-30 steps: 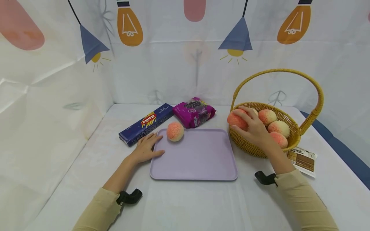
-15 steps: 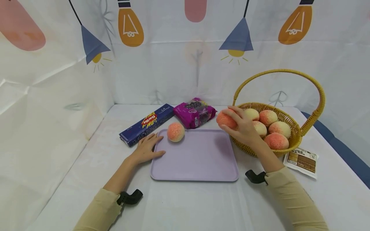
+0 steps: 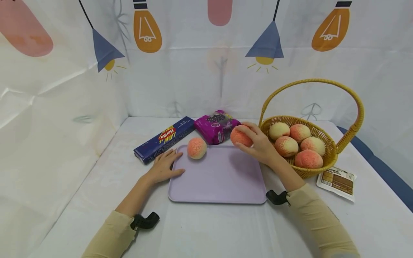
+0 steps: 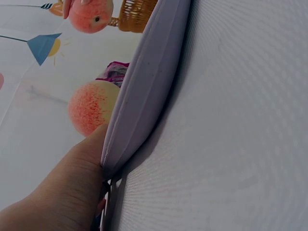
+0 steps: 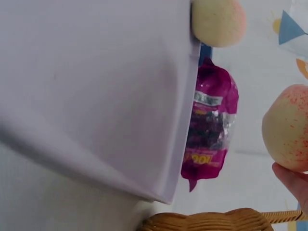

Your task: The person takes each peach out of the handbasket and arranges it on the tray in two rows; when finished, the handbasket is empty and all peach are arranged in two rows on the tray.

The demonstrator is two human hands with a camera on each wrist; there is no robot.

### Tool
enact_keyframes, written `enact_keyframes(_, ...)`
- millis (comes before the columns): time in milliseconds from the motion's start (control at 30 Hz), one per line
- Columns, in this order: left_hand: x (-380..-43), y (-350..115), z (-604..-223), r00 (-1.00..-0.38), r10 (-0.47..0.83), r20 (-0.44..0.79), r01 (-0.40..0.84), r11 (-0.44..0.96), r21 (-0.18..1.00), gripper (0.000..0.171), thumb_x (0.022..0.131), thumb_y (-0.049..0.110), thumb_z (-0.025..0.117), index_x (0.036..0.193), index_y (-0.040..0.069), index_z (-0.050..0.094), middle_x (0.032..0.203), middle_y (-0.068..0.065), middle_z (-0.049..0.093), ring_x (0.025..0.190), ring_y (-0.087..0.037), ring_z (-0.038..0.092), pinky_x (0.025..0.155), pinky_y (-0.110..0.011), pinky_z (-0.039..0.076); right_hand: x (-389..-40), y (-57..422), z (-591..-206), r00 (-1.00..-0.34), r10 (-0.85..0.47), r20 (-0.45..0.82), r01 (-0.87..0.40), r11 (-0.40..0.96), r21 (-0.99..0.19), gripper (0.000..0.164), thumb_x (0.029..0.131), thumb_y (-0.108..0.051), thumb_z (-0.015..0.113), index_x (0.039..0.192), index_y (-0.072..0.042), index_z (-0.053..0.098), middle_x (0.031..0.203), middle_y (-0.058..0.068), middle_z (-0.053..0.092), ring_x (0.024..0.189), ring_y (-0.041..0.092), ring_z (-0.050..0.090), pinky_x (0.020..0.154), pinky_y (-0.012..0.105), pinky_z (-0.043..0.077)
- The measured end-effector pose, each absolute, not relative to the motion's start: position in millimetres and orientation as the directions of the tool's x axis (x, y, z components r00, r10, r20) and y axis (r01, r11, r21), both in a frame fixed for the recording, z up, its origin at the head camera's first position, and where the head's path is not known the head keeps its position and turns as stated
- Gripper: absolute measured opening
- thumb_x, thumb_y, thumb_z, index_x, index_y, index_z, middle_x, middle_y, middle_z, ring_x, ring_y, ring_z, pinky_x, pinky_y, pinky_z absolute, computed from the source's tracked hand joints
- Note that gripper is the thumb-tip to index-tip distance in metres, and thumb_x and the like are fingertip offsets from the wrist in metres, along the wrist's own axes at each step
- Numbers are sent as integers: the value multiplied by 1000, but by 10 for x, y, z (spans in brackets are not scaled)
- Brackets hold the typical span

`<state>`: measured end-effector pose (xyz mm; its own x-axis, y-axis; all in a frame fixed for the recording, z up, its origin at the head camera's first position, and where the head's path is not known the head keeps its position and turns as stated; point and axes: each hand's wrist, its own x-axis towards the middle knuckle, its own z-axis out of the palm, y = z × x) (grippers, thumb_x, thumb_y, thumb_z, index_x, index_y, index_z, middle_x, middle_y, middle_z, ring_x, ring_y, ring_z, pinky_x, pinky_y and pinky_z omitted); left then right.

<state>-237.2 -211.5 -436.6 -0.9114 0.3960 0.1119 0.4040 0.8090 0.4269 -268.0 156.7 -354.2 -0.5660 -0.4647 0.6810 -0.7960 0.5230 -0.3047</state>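
Carrying the peach (image 3: 240, 137) clear of the basket (image 3: 305, 173), right hand (image 3: 260, 146) has fingers curled round it. Tray (image 3: 216, 182) now below grip; peach not yet set down. Left hand (image 3: 162, 168), fingers spread, touches tray's edge.

From my feed, the head view is bright and evenly lit, with soft light seemingly from above: a pale shadow spreads over the lilac tray (image 3: 216, 179) beneath the held peach (image 3: 242, 135), and faint ones lie on the tablecloth (image 3: 209, 229) beside both sleeves (image 3: 108, 236). I see glossy streaks along creases in the white backdrop (image 3: 32, 100), whose printed bulbs lean outward near the top. Lettering on the Barilla spaghetti box (image 3: 164, 139) reads clearly. Both wrist views reach me dimmer and greyer; the left shows dark shadow under the tray's rim, the right a blurred near tray edge and glints on the purple bag (image 5: 211, 125).
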Motion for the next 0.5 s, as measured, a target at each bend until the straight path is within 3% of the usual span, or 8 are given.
enact_keyframes(500, -2374, -2109, -4373, -910, 399, 115, 408, 807, 426, 75, 81, 53, 58, 139, 11, 39, 144, -17, 32, 135, -35, 18, 104, -56, 7, -2710, 1345, -3591, -597, -516, 615, -792, 499, -351, 46, 77, -22, 75, 118, -15, 57, 124, 13, 47, 107, 30, 51, 79, 42, 50)
